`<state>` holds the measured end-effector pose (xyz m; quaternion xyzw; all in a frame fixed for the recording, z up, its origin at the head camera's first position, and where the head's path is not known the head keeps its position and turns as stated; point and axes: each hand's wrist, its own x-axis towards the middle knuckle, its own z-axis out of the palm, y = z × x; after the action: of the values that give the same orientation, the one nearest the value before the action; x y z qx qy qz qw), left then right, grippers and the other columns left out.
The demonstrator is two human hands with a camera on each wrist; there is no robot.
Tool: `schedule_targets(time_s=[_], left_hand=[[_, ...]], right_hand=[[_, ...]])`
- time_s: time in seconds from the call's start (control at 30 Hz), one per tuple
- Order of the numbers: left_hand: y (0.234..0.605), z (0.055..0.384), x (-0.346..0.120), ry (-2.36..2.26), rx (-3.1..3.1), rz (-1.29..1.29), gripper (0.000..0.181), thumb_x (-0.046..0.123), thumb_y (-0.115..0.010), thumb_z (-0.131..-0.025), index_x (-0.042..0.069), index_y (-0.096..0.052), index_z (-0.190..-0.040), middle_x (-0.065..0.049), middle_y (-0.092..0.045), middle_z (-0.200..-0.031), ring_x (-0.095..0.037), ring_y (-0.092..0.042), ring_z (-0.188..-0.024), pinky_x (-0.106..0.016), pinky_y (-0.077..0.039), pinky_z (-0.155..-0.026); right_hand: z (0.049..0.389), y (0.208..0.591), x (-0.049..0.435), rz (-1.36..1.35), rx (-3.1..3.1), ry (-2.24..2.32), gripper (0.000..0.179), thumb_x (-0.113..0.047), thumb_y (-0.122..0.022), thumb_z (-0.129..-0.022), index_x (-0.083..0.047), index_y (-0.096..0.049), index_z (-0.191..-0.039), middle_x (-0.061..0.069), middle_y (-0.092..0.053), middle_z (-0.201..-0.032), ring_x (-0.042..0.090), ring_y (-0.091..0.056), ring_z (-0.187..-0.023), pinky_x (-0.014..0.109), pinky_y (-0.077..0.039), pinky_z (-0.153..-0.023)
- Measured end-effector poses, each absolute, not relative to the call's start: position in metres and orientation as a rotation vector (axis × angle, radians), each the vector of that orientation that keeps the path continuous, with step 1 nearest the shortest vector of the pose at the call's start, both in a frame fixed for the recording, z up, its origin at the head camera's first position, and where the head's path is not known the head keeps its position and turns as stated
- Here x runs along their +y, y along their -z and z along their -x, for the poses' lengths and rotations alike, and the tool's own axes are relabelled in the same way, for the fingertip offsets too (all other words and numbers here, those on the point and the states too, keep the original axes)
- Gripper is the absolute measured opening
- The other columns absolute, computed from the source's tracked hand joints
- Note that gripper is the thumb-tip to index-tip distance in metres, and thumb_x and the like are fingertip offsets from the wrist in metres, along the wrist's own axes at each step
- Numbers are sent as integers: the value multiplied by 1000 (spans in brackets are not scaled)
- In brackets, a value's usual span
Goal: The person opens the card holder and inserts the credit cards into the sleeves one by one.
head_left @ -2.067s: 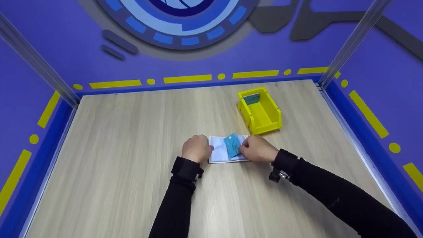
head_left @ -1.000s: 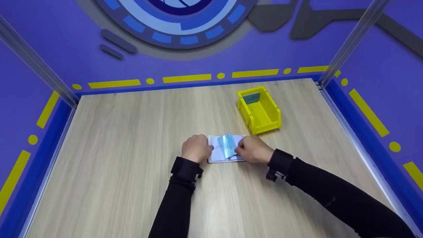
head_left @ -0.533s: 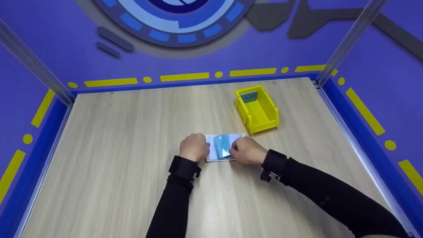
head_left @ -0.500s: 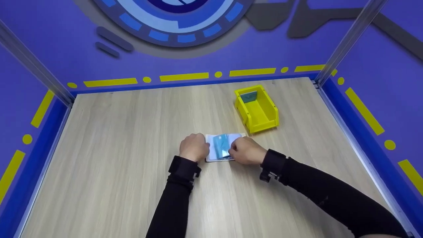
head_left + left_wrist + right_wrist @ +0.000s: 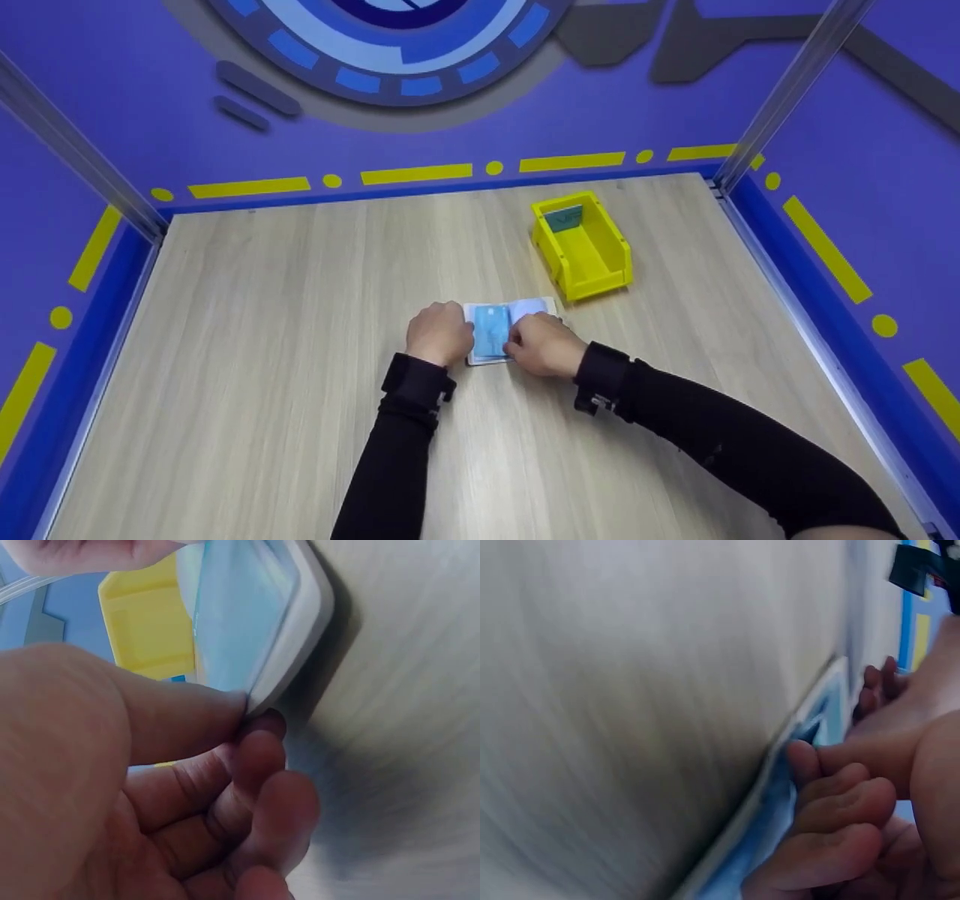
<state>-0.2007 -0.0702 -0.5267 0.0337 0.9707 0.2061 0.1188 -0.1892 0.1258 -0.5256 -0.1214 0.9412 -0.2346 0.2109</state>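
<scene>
A small booklet with pale inner sides lies spread open on the table in the head view. Flat over its left half is a light blue card. My left hand pinches the booklet's left edge, its thumb on top; the left wrist view shows the thumb at a corner of the white rim. With thumb and forefinger my right hand pinches the card's lower right edge, and its other fingers are curled over the booklet's right half. That half is partly hidden by the hand.
Beyond the booklet, to the right, stands a yellow open-fronted bin with a dark green card upright against its back wall. Blue-purple panels border the wooden table at the back and both sides.
The right hand has moved left with the blue card, which has gone from tilted over the booklet's middle to straight on its left half. The left hand has kept its hold.
</scene>
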Motion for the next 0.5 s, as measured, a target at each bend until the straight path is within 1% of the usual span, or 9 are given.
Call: schedule_targets(time_s=[0.13, 0.27, 0.4, 0.5], left_hand=[[526, 200, -74, -627, 2855, -110, 31, 25, -65, -107, 8, -68, -82, -8, -66, -82, -25, -59, -72, -42, -49, -67], [524, 201, -79, -661, 2868, -99, 40, 30, -67, -107, 14, -58, -72, -3, -57, -73, -22, -54, -66, -39, -41, -62], [521, 201, -81, -674, 2895, -77, 47, 35, -71, -106, 17, -51, -67, -1, -52, -69, -21, -52, -65, -38, -39, -61], [520, 199, -81, -692, 2903, -72, 51, 36, -73, -105, 17, -48, -64, 1, -49, -66, -20, -50, -62, -37, -37, -58]], right_hand=[[187, 527, 124, 411, 2672, 663, 25, -24, -74, -107, -10, -83, -89, -3, -67, -75, 15, -56, -70, 31, -44, -68], [191, 521, 128, 478, 2715, 660, 23, -23, -75, -106, -9, -86, -93, -2, -69, -75, 15, -56, -72, 32, -45, -70], [201, 509, 137, 450, 2759, 680, 23, -24, -73, -107, -5, -86, -106, 5, -78, -89, 17, -65, -80, 36, -56, -79], [210, 499, 147, 383, 2794, 661, 26, -25, -72, -108, -4, -85, -115, 8, -82, -99, 19, -68, -86, 38, -58, -84]])
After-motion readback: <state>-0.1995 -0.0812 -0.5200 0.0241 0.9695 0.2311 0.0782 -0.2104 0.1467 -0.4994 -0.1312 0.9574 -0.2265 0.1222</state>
